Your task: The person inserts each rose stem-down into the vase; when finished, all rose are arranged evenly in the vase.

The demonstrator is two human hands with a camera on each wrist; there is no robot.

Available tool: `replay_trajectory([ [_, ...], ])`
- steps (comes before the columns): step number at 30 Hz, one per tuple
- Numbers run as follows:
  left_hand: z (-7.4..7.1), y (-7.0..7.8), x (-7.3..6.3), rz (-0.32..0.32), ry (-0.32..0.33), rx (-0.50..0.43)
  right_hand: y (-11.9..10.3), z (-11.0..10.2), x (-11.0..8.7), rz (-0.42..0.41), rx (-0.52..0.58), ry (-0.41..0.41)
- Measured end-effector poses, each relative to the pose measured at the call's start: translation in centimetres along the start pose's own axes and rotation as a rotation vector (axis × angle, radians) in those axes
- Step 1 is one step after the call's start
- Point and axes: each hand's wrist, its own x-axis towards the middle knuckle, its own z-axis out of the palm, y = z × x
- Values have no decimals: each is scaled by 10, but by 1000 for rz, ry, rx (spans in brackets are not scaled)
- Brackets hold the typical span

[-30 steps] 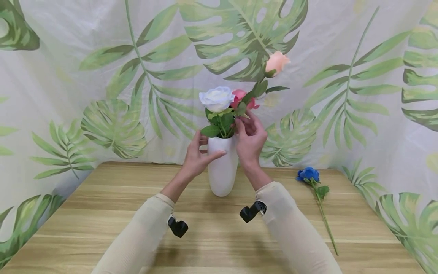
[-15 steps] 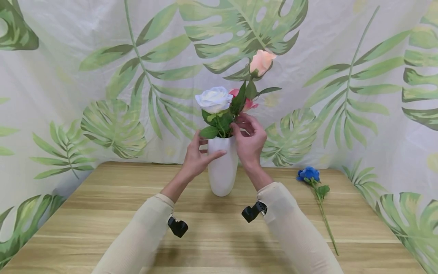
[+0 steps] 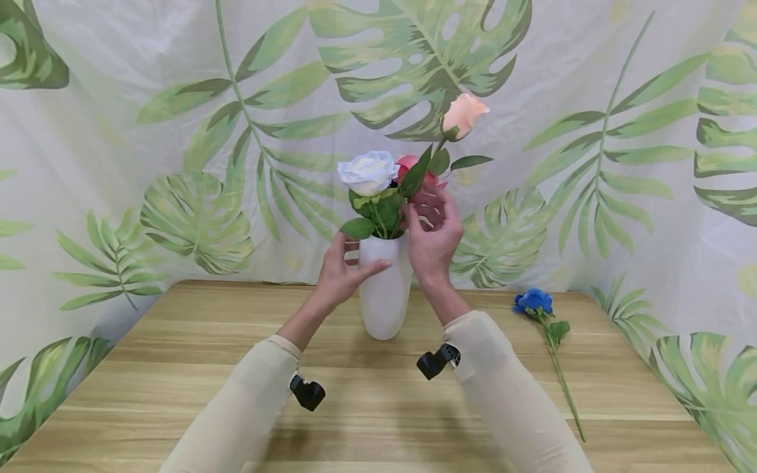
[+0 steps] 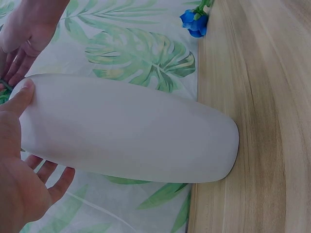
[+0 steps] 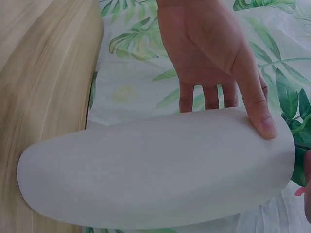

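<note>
A tall white vase (image 3: 384, 295) stands upright on the table. My left hand (image 3: 342, 270) grips its upper part, thumb on the near face and fingers round the left side, as the left wrist view also shows. From the vase's mouth rise a white rose (image 3: 368, 173) and, behind it, a pinkish-red rose (image 3: 407, 163) partly covered by leaves. My right hand (image 3: 436, 246), at the right of the rim, pinches the leafy stem of a peach rose (image 3: 465, 116), whose bloom leans up to the right. The stem's lower end is hidden behind fingers and leaves.
A blue rose (image 3: 534, 301) with a long green stem lies at the right of the wooden table (image 3: 225, 355). A leaf-printed cloth (image 3: 284, 131) hangs behind the table and along its sides.
The peach rose swung left and then partway back right, ending a little lower. The white rose shifted slightly left. My right fingers moved slightly; my left hand and the vase stayed still.
</note>
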Motion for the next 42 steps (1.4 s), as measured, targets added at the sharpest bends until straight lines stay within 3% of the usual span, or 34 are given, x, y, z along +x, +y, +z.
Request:
replay_trajectory([
  [6, 0, 1, 0, -5, -2, 0, -1, -6, 2, -36, -148, -110],
  [11, 0, 1, 1, -5, -6, -22, 0, -9, 3, -49, -199, -159],
  [21, 0, 0, 2, 2, 4, -7, -2, -7, 8, -55, -128, -78],
  [28, -1, 0, 2, -8, -3, -25, -1, -8, 9, -63, -84, -117],
  [35, 0, -2, 2, -4, -6, -46, 4, -12, 1, -70, -146, -186],
  [42, 0, -3, 1, 7, 0, -47, 7, -15, -5, -51, -243, -142],
])
